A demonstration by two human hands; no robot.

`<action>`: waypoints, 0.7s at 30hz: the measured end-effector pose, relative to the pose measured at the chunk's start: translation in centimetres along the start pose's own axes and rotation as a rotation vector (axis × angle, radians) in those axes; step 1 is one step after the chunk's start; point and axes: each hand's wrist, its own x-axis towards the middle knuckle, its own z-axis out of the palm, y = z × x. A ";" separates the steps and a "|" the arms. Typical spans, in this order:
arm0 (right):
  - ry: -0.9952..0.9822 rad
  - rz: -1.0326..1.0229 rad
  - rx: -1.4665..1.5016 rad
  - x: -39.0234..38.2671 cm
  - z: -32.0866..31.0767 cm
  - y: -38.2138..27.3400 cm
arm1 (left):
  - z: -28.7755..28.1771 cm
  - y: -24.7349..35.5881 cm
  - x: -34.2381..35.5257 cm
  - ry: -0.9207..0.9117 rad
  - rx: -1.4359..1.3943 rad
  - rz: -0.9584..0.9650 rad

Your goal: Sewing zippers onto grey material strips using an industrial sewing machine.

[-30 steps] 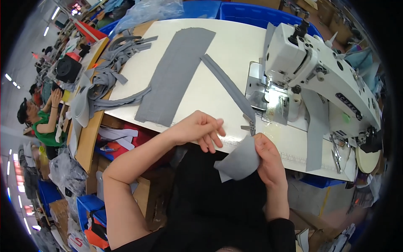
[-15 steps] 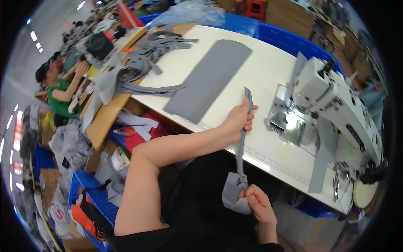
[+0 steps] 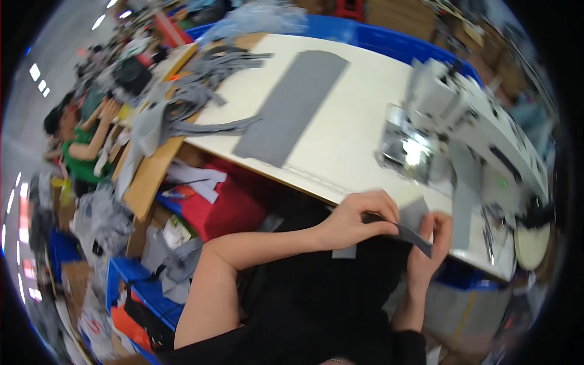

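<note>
Gray strip (image 3: 415,237) partly hidden by left hand (image 3: 360,218)

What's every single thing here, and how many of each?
Table: 1, white top, centre
Sewing machine: 1, white, table's right side
Held cloth: count unclear, grey, by table's near edge
Large cloth panel: 1, grey, flat on table
Cloth strips: uncountable, grey, table's left end
Smaller cloth piece: 1, grey, beside machine
Metal tools: count unclear, silver, table's right end
Bins: at least 2, blue, behind table, lower left
Plastic sheeting: 1 heap, clear, behind table
Red material: 1, red, under table
Co-worker: 1, green top, far left
Background clutter: uncountable, mixed colours, around edges
Left hand: 1, bare, gripping held cloth
Right hand: 1, bare, gripping held cloth
</note>
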 end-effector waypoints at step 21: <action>-0.278 0.057 0.177 3.9 -3.7 -4.4 | 5.9 0.0 1.5 0.481 -0.243 0.204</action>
